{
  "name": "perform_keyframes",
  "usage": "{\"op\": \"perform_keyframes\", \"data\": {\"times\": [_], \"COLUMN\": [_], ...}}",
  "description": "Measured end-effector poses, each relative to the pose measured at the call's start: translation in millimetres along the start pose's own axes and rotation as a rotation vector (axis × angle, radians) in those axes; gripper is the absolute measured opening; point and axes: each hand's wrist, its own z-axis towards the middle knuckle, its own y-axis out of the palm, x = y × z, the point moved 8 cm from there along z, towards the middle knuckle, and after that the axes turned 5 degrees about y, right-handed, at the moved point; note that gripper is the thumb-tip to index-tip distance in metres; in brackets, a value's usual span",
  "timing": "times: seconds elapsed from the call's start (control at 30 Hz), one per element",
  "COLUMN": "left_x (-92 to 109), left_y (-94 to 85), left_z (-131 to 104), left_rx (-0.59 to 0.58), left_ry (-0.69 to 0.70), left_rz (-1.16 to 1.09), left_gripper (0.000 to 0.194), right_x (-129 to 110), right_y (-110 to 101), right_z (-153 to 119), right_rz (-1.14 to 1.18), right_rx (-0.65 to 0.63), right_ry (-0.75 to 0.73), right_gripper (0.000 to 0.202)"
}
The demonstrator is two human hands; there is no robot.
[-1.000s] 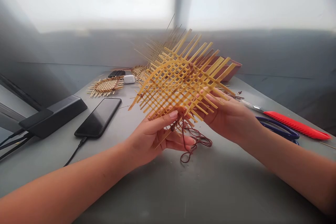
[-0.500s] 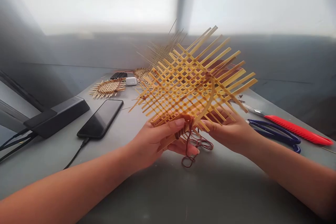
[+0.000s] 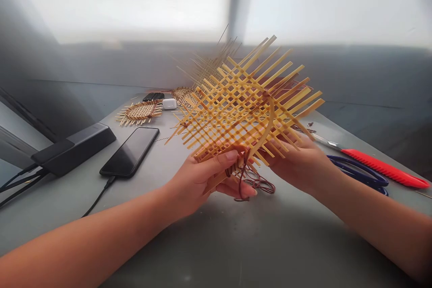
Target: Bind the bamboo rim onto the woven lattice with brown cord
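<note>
My left hand [image 3: 205, 177] grips the lower edge of a woven bamboo piece [image 3: 226, 112], thumb on the near side and fingers underneath. The open lattice is held up tilted, its loose strip ends sticking out all round. A thin bamboo hoop [image 3: 271, 119] curves along its near face. Dark brown cord [image 3: 232, 170] is wrapped round the rim by my left thumb, and its slack [image 3: 259, 182] hangs in loops below. My right hand [image 3: 300, 162] is behind the right side of the lattice; its fingers are largely hidden by the strips, so their grip cannot be made out.
On the grey table [image 3: 202, 252] lie a phone [image 3: 130, 153] on a cable and a black box [image 3: 76, 148] with cords at left. Smaller woven pieces [image 3: 140, 112] and a white case [image 3: 169, 104] sit farther back. Blue-handled scissors [image 3: 357, 171] and a red-handled tool [image 3: 384, 167] lie at right.
My right hand has moved slightly up and farther behind the lattice, its thumb leaving the lower edge. The lattice's right side has shifted a little left. The hanging cord loop has drawn up.
</note>
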Motion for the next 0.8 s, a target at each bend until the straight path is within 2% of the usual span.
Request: {"op": "perform_keyframes", "data": {"times": [0.13, 0.23, 0.33, 0.47, 0.57, 0.67, 0.73, 0.8], "left_x": [1, 1, 1, 1, 3, 5, 6, 7], "left_y": [-2.1, -3.1, -4.5, -7.5, -8.9, -8.4, -7.2, -7.0], "left_z": [-1, -1, -1, -1, -1, -1, -1, -1], "left_rx": [0.022, 0.022, 0.031, 0.073, 0.109, 0.134, 0.138, 0.145], "left_ry": [0.009, 0.018, 0.016, 0.01, 0.029, 0.038, 0.041, 0.053], "left_rz": [-0.003, 0.014, 0.035, 0.043, 0.062, 0.066, 0.058, 0.053], "left_gripper": [0.021, 0.022, 0.021, 0.02, 0.021, 0.019, 0.017, 0.016], "right_x": [-4, -7, -5, -3, -7, -9, -11, -16], "right_y": [-10, -18, -21, -20, -17, -13, -13, -19], "right_z": [6, 9, 9, 10, 10, 8, 7, 8], "right_rz": [0.08, 0.085, 0.068, -0.023, -0.271, -0.695, -0.908, -0.964], "right_rx": [0.093, 0.14, 0.129, 0.054, -0.029, -0.106, -0.098, -0.022], "right_ry": [0.002, 0.008, 0.051, 0.057, 0.011, -0.04, -0.099, -0.156], "right_gripper": [0.016, 0.03, 0.043, 0.046, 0.04, 0.03, 0.025, 0.033]}}
